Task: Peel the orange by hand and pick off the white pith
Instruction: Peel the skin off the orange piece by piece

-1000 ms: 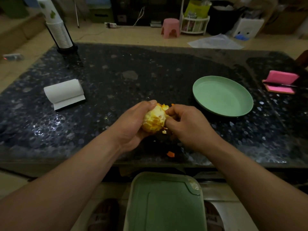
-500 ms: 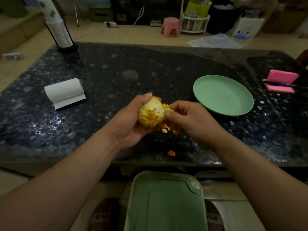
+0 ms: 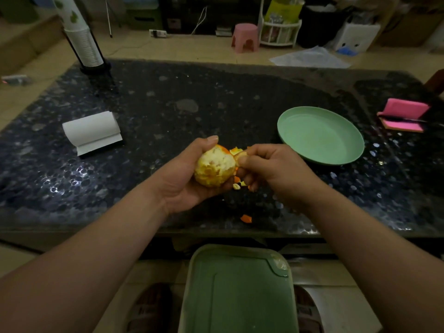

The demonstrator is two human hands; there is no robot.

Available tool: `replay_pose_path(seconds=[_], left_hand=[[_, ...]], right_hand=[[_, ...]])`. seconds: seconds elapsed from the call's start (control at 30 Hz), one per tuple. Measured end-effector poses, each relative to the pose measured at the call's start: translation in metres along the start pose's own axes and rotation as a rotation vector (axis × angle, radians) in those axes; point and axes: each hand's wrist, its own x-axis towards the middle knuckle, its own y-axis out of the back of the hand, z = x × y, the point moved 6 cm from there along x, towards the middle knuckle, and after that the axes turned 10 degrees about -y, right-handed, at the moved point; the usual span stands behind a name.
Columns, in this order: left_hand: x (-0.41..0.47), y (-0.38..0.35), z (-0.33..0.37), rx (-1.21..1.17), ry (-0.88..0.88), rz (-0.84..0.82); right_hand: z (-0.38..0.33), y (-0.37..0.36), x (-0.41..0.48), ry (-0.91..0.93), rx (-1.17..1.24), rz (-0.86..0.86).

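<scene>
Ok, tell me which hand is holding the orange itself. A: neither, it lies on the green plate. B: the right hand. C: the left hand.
C: the left hand curls round the orange, while the right hand only pinches a bit of peel at its side.

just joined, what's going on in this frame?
A person is peeling an orange by hand above a dark table. The left hand grips the fruit, whose near side is mostly stripped and shows white pith with patches of rind left. The right hand pinches a flap of peel at the orange's upper right edge. Small peel scraps lie on the table below the hands. A green plate sits to the right.
</scene>
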Motion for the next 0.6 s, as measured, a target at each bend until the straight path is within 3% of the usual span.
replay_pose_path(seconds=[0.13,0.2,0.3,0.37,0.47,0.6], left_hand=[[0.000,0.002,0.000,-0.107,0.045,0.000],[0.002,0.002,0.002,-0.100,0.042,0.018],[0.006,0.007,-0.002,-0.082,0.048,0.044],[0.006,0.009,-0.005,-0.048,0.073,0.037],[0.006,0.006,-0.006,0.000,0.069,0.015],[0.008,0.003,-0.007,0.088,0.028,-0.016]], right_hand=[[0.020,0.003,0.013,-0.145,0.257,-0.080],[0.026,0.009,0.018,-0.139,0.051,-0.016],[0.024,0.013,0.018,-0.051,-0.484,0.150],[0.019,0.010,0.016,0.008,-0.609,0.203],[0.004,0.013,0.009,0.094,-0.545,0.293],[-0.007,0.010,-0.002,0.077,-0.271,0.114]])
